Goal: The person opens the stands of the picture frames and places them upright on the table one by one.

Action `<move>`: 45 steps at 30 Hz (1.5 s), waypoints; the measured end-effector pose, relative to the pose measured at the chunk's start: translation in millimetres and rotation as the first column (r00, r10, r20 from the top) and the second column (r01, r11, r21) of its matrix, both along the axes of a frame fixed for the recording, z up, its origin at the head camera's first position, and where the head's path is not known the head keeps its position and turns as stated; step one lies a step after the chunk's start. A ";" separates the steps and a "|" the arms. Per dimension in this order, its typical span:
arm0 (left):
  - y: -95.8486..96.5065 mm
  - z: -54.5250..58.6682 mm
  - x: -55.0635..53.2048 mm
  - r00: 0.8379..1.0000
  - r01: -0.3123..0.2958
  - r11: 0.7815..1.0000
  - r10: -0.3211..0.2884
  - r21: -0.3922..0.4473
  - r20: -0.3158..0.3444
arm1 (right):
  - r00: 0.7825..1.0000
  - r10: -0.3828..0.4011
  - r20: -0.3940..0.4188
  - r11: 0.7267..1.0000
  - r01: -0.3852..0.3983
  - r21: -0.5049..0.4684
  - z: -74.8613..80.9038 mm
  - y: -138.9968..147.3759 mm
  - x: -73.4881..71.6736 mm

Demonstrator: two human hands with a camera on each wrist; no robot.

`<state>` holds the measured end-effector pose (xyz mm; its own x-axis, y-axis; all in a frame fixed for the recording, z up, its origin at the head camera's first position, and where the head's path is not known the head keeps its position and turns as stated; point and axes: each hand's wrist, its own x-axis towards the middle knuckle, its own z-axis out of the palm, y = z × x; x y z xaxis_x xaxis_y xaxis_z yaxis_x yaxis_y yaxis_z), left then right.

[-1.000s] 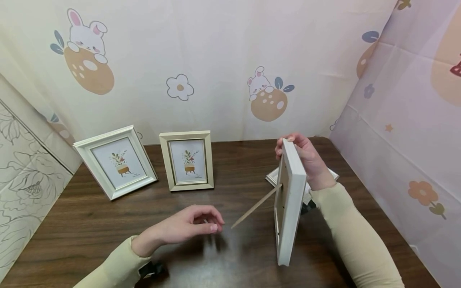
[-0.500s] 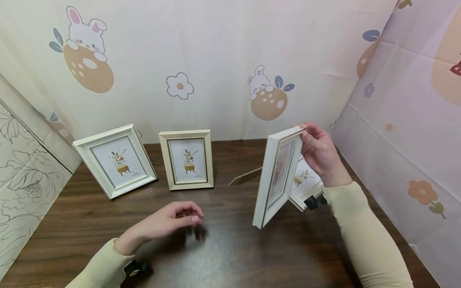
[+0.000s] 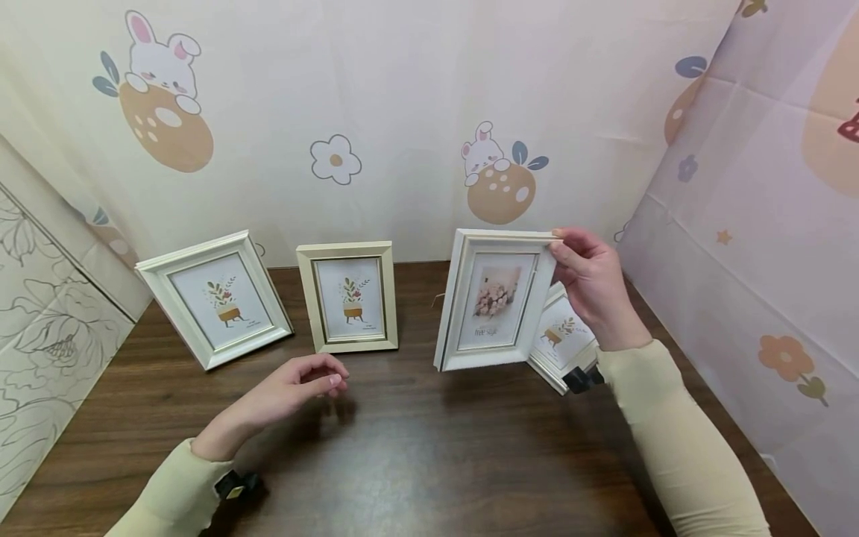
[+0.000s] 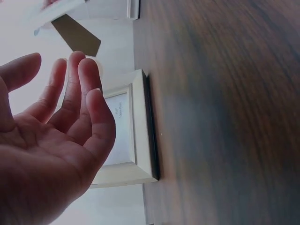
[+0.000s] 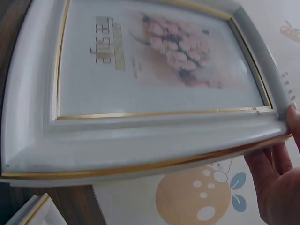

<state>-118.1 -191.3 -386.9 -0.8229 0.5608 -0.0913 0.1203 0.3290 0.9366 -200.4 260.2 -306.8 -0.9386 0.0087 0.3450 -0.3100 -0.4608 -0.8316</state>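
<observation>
My right hand (image 3: 593,280) pinches the top right corner of a white picture frame (image 3: 446,328), thumb in front and fingers behind. Its pink flower print faces me, and in the right wrist view gold trim lines the white frame (image 5: 140,140). The tip of its back stand pokes out at the left; the left wrist view shows the brown stand (image 4: 77,35) swung out. Over the table, my left hand (image 3: 285,391) holds nothing, its fingers loosely bent, nearest to a cream picture frame (image 3: 312,298) that stands upright.
Another white picture frame (image 3: 194,343) stands angled at the far left. Behind the held one, a white picture frame (image 3: 553,373) with a plant print is partly covered. A patterned curtain (image 3: 403,97) backs the brown table (image 3: 403,470).
My right hand has turned the held picture frame from edge-on with its back to the left to facing me, and moved it farther back. My left hand has drawn away to the left.
</observation>
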 end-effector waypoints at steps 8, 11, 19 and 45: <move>-11.4 1.0 -8.1 0.998 -0.056 0.998 0.056 -0.001 -0.026 | 0.990 -0.105 0.093 0.994 0.101 0.046 -1.7 -11.8 -7.6; -22.1 3.8 -14.1 0.995 -0.092 0.996 0.092 0.006 -0.048 | 0.986 -0.122 0.118 0.992 0.118 0.042 -4.8 -16.2 -13.3; -39.8 7.9 -22.1 0.982 -0.185 0.983 0.184 -0.012 -0.050 | 0.980 -0.124 0.155 0.992 0.116 0.057 -11.6 -22.9 -22.9; -40.5 -5.8 -23.9 0.982 -0.189 0.982 0.189 0.002 -0.019 | 0.953 -0.242 0.179 0.932 0.177 0.317 -33.1 -42.9 -31.0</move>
<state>-142.1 -231.7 -392.6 -0.9156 0.3951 -0.0743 0.0740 0.3472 0.9349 -231.5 217.2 -339.9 -0.9775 0.1422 0.1557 -0.1743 -0.1298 -0.9761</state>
